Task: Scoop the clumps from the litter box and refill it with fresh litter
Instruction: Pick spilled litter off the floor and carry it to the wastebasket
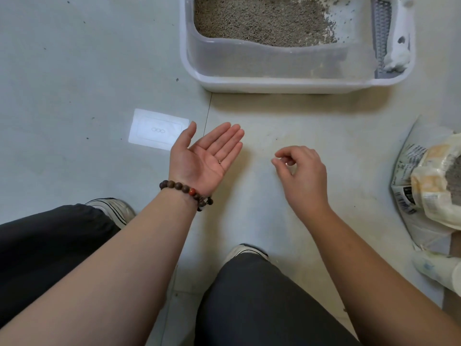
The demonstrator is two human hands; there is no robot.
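Observation:
A white plastic litter box (274, 82) stands on the floor ahead of me, with grey litter (259, 21) piled toward its left side. A grey slotted scoop (381, 38) with a white handle leans inside its right end. An opened litter bag (434, 186) with grey litter showing sits at the right edge. My left hand (204, 158) is held palm up over the floor, fingers flat, with one tiny grain on the palm. My right hand (301, 173) hovers beside it, thumb and forefinger pinched together, other fingers curled. Whether it holds a grain is hidden.
A white rectangular patch (157, 129) lies on the floor left of my left hand. Stray litter grains dot the pale tiles. My knees in dark trousers and two light shoes (114, 211) fill the bottom. More white packaging (436, 268) lies at the lower right.

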